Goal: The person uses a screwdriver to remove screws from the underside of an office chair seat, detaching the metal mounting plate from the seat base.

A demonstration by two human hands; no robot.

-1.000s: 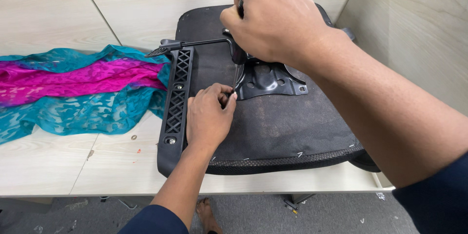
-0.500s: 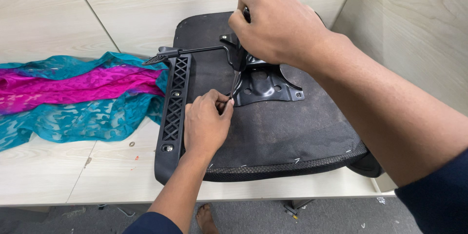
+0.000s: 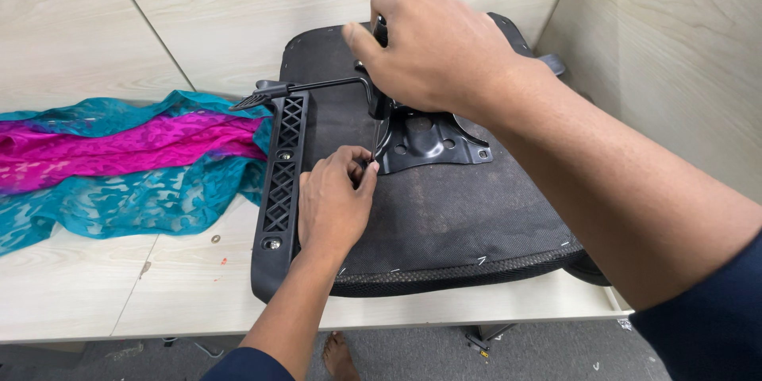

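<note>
R hand (image 3: 436, 51) hides tool handle; tip (image 3: 373, 147) barely visible.

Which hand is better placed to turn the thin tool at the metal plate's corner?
The right hand, probably: it grips the top of the thin tool from above. The left hand only pinches its lower tip at the metal plate.

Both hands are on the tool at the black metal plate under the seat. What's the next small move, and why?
Probably a slow turn with the right hand while the left hand steadies the tip. The thin tool shaft stands nearly upright, its lower end pinched by the left fingertips at the near-left corner of the metal plate on the upturned seat. Whether the tip is seated is hidden.
</note>
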